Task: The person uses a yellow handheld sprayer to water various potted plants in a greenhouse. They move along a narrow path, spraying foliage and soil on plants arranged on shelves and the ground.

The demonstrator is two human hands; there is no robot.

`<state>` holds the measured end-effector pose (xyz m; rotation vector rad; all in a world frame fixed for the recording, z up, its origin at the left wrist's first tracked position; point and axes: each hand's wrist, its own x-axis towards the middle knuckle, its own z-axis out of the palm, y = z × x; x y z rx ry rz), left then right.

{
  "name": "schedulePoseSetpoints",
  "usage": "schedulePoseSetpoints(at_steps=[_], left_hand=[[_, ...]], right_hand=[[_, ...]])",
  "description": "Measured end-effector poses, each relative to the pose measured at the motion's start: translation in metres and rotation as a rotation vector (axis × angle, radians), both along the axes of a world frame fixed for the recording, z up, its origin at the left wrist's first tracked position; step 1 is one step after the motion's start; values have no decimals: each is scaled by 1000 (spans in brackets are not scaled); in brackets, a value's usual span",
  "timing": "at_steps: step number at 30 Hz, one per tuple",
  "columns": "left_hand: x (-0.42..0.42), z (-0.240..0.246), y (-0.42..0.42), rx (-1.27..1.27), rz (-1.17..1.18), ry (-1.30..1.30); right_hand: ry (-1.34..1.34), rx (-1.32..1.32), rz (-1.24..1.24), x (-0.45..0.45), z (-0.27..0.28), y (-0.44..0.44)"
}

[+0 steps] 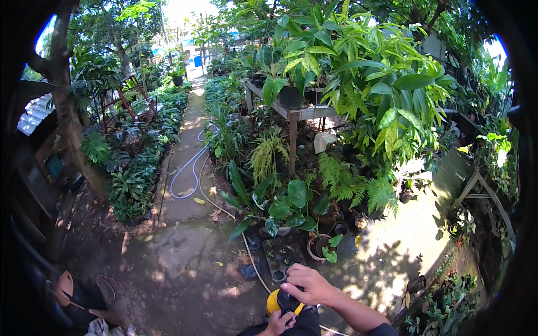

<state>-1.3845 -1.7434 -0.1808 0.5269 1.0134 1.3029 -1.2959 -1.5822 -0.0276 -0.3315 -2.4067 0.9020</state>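
Note:
Low in the view, a yellow and black device [274,300], which looks like a hand pump sprayer, is held close to my dark-clothed legs. My right hand [309,284] reaches in from the right and curls over the black top part. Below it my left hand [278,323] grips a black handle-like part on the near side. My hands hide much of the device. Just beyond them lies a black seedling tray [277,260] with small plants, beside a round pot [316,248] with a leafy plant.
A pale hose [252,252] runs along the concrete ground past my hands. Farther up the path [191,126] lies a looped bluish hose [185,196]. Potted plants stand on a raised bench [293,119]. At lower left are a broom [105,315] and a tree trunk [77,138] farther back.

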Motion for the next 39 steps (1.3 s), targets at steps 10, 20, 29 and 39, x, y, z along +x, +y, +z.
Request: schedulePoseSetpoints(at_steps=[10, 20, 29, 39], left_hand=[[4, -3, 3, 113, -16, 43], [6, 14, 1, 109, 82, 95], [-7, 8, -7, 127, 66, -15], [-25, 21, -20, 74, 74, -47]], right_hand=[[162, 109, -53, -13, 11, -18], [284, 143, 40, -12, 36, -21], [66, 165, 68, -28, 31, -27], [114, 121, 128, -44, 31, -37]])
